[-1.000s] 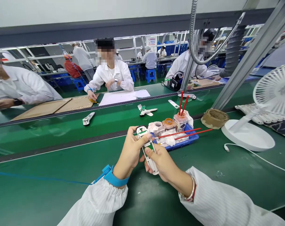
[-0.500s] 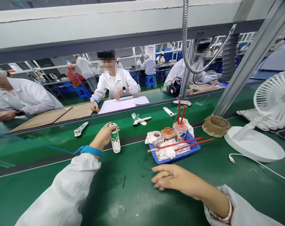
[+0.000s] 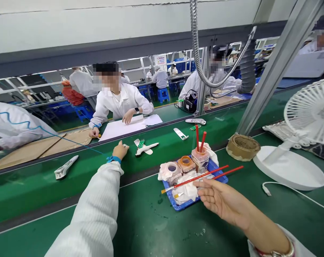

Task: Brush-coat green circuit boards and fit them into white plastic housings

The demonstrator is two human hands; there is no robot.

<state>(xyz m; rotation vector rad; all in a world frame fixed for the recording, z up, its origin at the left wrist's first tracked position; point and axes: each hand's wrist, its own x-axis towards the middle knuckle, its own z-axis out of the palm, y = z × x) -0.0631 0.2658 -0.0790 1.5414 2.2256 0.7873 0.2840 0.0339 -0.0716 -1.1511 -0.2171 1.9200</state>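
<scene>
Well, out over the green belt (image 3: 87, 162) went the left hand (image 3: 120, 151), back to the camera and fingers curled, a small pale part (image 3: 126, 145) just peeking past the fingertips! Most of that part was hidden, so how firm the grip was, nobody could tell. Beside it on the belt lay white shells (image 3: 148, 147) with a green board (image 3: 141, 143), another shell (image 3: 66, 167) lying over to the left. And the right hand (image 3: 222, 200)? Loosely open, holding nothing visible, its fingertips right at the near edge of the blue tray (image 3: 187, 204), close to two red brushes (image 3: 202, 176) lying across it. Pots (image 3: 186, 163) and crumpled tissue (image 3: 187, 189) filled that tray, with the tape roll (image 3: 242, 147) and white fan (image 3: 290, 167) off to the right.
</scene>
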